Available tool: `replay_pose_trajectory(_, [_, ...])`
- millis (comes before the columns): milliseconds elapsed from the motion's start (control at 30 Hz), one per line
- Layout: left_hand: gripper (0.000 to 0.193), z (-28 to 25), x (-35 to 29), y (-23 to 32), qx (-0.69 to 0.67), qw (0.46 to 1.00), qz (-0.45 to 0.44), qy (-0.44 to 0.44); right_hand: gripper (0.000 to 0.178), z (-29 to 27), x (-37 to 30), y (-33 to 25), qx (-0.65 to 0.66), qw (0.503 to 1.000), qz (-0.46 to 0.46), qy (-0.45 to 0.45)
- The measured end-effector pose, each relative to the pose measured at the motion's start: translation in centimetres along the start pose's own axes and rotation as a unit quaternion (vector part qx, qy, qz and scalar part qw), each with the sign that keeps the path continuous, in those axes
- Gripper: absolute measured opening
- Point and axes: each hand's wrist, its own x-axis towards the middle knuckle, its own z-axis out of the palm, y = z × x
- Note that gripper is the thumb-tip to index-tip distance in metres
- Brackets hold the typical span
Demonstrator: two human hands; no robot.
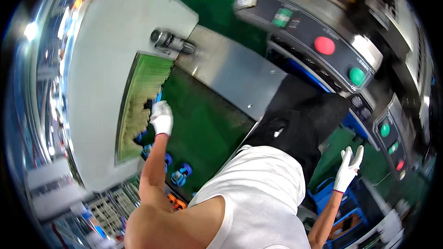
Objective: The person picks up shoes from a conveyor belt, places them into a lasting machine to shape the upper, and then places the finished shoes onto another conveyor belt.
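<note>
My left hand (pixel 161 118), in a white glove with a red cuff edge, hangs at my left with its fingers curled in. Whatever it holds, if anything, is hidden. Beside it lies the ragged edge of a yellow-green, ridged sheet or row of strips (pixel 145 85), set in an opening of a pale grey tabletop or panel (pixel 106 32). They seem apart, though depth is hard to judge. My right hand (pixel 349 169), gloved alike, is out to my right with fingers spread and nothing in it. Nearest to it are a blue frame (pixel 334 198) and a machine's control panel.
A dark control panel (pixel 302 27) with a red button (pixel 324 45) and green button (pixel 356 76) stands ahead right; a second panel (pixel 390 133) is farther right. A metal plate (pixel 240 71) crosses before me. Blue-and-black wheels, likely casters (pixel 181 174), rest on the green floor (pixel 203 115).
</note>
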Motion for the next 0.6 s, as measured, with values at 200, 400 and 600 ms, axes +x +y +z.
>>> replay_pose_trajectory(200, [0.085, -11.0, -18.1, -12.8, 0.261, 0.798, -0.526, -0.138, 0.063, 2.8, 4.5, -2.7, -0.120, 0.983, -0.059, -0.128])
replay_pose_trajectory(400, [0.068, -6.3, -35.2, -10.9, 0.027, 0.749, -0.659, -0.065, 0.062, 7.8, 5.3, -7.3, -0.206, 0.944, -0.067, -0.248])
replay_pose_trajectory(600, [0.044, -7.8, -27.7, -6.1, 0.141, 0.829, -0.527, -0.122, 0.068, 9.8, 6.5, -7.5, -0.293, 0.898, -0.137, -0.300])
